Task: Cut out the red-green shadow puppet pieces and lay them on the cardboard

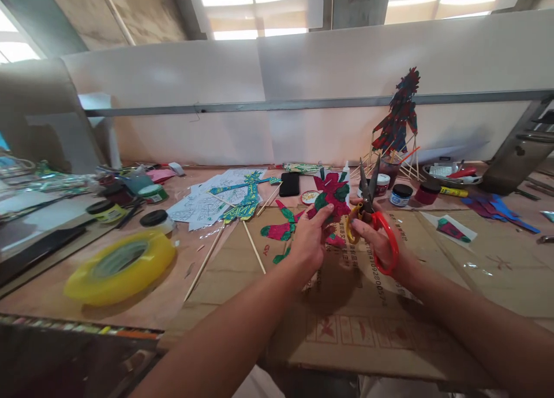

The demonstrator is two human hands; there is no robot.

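Note:
My left hand (309, 242) grips a magenta and green painted paper cutout (331, 190), thumb pressed on its lower edge. Close beside it, my right hand (378, 239) is wrapped round scissors (367, 193) whose dark blades point upward. A red handle loop shows on the right and a yellow loop on the left. The blades stand near the cutout's right edge, and I cannot tell whether they touch it. More magenta and green painted pieces (277, 232) lie on the cardboard just left of and below my left hand.
Cardboard (337, 329) covers the table before me. A yellow tape roll (121, 265) lies left. Behind are a blue-yellow painted figure on sticks (242, 196), drawn sheets (203, 199), a black phone (289, 184) and paint jars (401, 194). A red-blue figure (400, 115) stands on sticks further back.

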